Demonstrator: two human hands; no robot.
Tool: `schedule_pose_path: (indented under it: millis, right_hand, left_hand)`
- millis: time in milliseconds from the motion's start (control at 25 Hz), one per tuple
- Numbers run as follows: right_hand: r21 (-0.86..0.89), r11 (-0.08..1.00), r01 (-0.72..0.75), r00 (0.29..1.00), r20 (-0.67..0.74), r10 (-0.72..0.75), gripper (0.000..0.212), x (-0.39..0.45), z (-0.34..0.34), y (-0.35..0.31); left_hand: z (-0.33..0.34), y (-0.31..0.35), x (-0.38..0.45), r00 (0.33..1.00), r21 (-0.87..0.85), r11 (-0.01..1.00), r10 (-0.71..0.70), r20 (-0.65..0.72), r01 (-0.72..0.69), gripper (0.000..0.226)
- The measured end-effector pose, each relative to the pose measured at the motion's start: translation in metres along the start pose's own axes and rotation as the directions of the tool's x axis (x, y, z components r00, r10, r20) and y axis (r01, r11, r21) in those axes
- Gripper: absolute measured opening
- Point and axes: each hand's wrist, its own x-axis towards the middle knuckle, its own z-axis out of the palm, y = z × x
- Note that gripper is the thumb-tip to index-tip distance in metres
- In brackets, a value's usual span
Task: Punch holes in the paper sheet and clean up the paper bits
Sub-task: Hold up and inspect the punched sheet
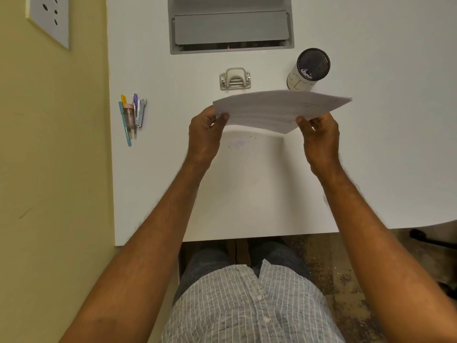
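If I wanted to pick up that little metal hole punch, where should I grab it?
Probably by its two short sides, coming straight down from above. The hole punch sits flat on the white desk with free space all round. Its curved lever on top would likely press down if you squeezed there. Both hands, left hand and right hand, are busy holding the paper sheet.

even indoor light, soft shadow under paper (279,110), wide-angle edge warp

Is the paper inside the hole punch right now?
No, both hands hold the paper up in the air, in front of the hole punch.
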Motion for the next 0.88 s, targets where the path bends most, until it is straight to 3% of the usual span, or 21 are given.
schedule_pose_path:
  millis: [880]
  right_hand:
    - [-0.077,0.997,-0.026,1.000,0.010,0.027,0.039,0.014,0.008,0.010]
  left_hand:
    - [0.006,-0.014,0.008,0.997,-0.017,0.997,-0.077,0.018,0.077,0.030]
